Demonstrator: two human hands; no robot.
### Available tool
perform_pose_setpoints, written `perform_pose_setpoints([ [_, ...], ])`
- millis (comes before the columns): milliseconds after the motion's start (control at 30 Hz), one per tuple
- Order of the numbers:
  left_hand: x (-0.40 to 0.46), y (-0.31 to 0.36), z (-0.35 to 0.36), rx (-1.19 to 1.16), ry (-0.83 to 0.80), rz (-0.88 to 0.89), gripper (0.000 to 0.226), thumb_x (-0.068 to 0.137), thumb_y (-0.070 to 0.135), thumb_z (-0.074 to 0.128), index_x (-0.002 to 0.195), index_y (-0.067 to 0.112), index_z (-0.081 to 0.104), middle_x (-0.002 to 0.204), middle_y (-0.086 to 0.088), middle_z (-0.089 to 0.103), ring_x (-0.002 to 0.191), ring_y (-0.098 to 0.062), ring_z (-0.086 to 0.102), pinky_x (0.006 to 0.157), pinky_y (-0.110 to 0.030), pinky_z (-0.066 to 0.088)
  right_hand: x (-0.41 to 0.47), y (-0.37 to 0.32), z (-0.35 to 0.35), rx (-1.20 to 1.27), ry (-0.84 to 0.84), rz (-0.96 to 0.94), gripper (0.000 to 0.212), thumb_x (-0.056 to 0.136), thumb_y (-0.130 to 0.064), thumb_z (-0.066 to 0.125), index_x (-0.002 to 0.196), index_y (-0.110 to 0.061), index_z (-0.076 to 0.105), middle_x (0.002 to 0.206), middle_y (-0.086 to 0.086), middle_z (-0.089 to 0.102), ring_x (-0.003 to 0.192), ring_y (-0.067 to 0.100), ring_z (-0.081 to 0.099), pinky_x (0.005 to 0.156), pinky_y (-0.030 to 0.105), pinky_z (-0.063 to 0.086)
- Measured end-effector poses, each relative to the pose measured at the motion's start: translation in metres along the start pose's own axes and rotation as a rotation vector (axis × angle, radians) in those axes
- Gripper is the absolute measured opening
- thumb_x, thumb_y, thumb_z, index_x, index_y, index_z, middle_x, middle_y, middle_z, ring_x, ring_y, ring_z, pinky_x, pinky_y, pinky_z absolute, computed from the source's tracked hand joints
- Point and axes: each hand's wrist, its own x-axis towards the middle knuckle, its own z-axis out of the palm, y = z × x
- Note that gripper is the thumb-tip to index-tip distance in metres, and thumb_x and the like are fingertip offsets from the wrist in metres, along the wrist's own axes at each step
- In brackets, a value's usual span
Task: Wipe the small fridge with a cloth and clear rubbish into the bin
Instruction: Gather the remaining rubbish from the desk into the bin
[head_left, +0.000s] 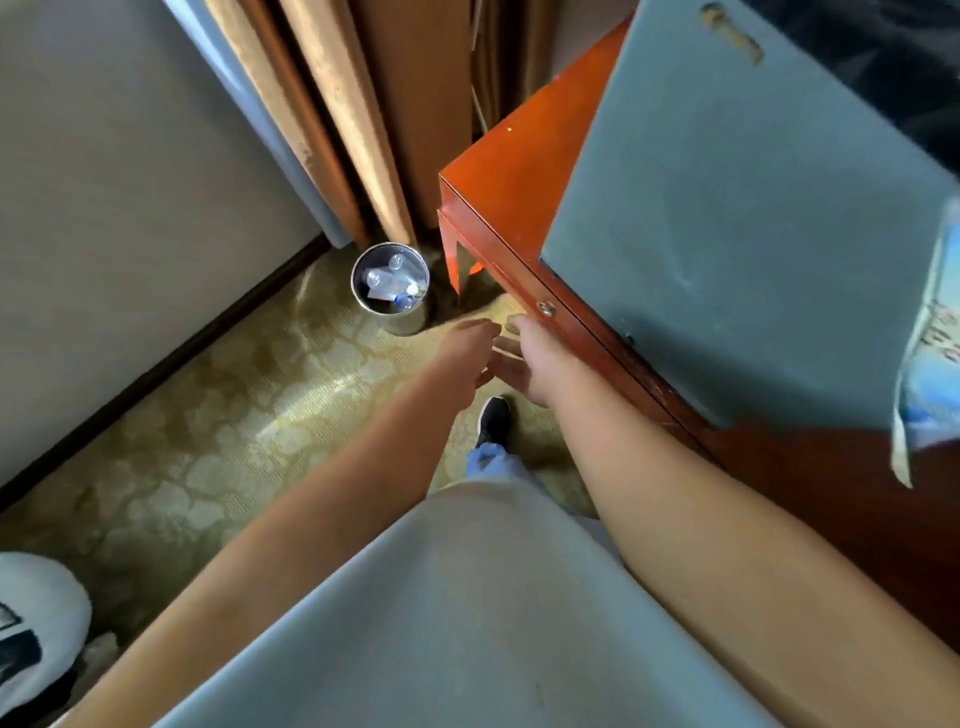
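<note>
The small grey-green fridge (727, 234) stands on a red-brown wooden cabinet (509, 171) at the right. A round metal bin (390, 283) stands on the carpet by the curtain and holds several clear plastic bottles. My left hand (462, 353) and my right hand (524, 364) hang close together in front of me, below the cabinet's front edge and to the right of the bin. Both have relaxed fingers and hold nothing. No cloth is visible in either hand.
A blue-and-white plastic packet (930, 364) hangs at the right edge beside the fridge. Brown curtains (353, 130) hang behind the bin. A pale wall (130, 208) runs along the left. A white object (36, 623) lies at the bottom left. My dark shoe (493, 418) is on the patterned carpet.
</note>
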Motion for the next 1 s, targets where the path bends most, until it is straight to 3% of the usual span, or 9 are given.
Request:
perform_pose_setpoints([
  [133, -0.035, -0.038, 0.01, 0.031, -0.035, 0.056, 0.012, 0.096, 0.02, 0.053, 0.092, 0.023, 0.064, 0.087, 0.002, 0.062, 0.073, -0.015, 0.06, 0.085, -0.034, 0.053, -0.03, 0.036, -0.025, 0.01, 0.018, -0.065, 0.026, 0.099, -0.033, 0.055, 0.119, -0.017, 0.06, 0.11, 0.006, 0.071, 0.102, 0.025, 0.071, 0.086, 0.037, 0.061],
  [300, -0.083, -0.088, 0.03, 0.049, -0.102, 0.098, 0.014, 0.098, 0.016, 0.049, 0.089, 0.02, 0.06, 0.052, 0.009, 0.063, 0.041, -0.004, 0.06, 0.082, -0.033, 0.047, -0.071, 0.083, -0.068, 0.055, 0.06, -0.11, 0.028, 0.1, -0.034, 0.054, 0.119, -0.016, 0.062, 0.109, 0.005, 0.071, 0.099, 0.023, 0.072, 0.086, 0.036, 0.061],
  [467, -0.118, -0.121, 0.071, 0.124, -0.175, 0.108, 0.014, 0.099, 0.015, 0.051, 0.088, 0.018, 0.06, 0.077, 0.0, 0.059, 0.062, -0.013, 0.059, 0.075, -0.032, 0.05, -0.102, 0.115, -0.125, 0.147, 0.137, -0.14, 0.027, 0.101, -0.032, 0.052, 0.12, -0.015, 0.06, 0.107, 0.007, 0.071, 0.092, 0.024, 0.07, 0.075, 0.032, 0.061],
  [567, -0.131, -0.132, 0.098, 0.188, -0.215, 0.115, 0.014, 0.099, 0.015, 0.05, 0.089, 0.019, 0.058, 0.075, 0.002, 0.059, 0.053, -0.01, 0.061, 0.069, -0.028, 0.051, -0.116, 0.123, -0.156, 0.191, 0.208, -0.159, 0.026, 0.1, -0.03, 0.054, 0.119, -0.014, 0.062, 0.104, 0.006, 0.072, 0.085, 0.025, 0.068, 0.078, 0.035, 0.059],
  [700, -0.138, -0.144, 0.134, 0.28, -0.278, 0.111, 0.013, 0.099, 0.019, 0.051, 0.091, 0.019, 0.061, 0.078, 0.003, 0.062, 0.066, -0.012, 0.058, 0.07, -0.027, 0.051, -0.129, 0.128, -0.193, 0.279, 0.245, -0.163, 0.018, 0.101, -0.031, 0.054, 0.105, -0.015, 0.062, 0.101, 0.006, 0.068, 0.087, 0.025, 0.064, 0.081, 0.036, 0.056],
  [900, -0.141, -0.159, 0.201, 0.399, -0.363, 0.081, 0.015, 0.097, 0.025, 0.055, 0.09, 0.019, 0.066, 0.053, 0.009, 0.066, 0.063, -0.01, 0.063, 0.074, -0.028, 0.051, -0.133, 0.128, -0.262, 0.396, 0.3, -0.162, 0.018, 0.101, -0.031, 0.056, 0.107, -0.015, 0.061, 0.098, 0.005, 0.067, 0.082, 0.021, 0.065, 0.087, 0.038, 0.058],
  [1000, -0.134, -0.165, 0.242, 0.448, -0.371, 0.052, 0.017, 0.095, 0.026, 0.057, 0.093, 0.016, 0.071, 0.069, 0.005, 0.072, 0.07, -0.011, 0.065, 0.075, -0.028, 0.052, -0.128, 0.126, -0.303, 0.43, 0.314, -0.148, 0.02, 0.1, -0.031, 0.056, 0.109, -0.015, 0.063, 0.097, 0.005, 0.068, 0.084, 0.02, 0.067, 0.075, 0.037, 0.061],
])
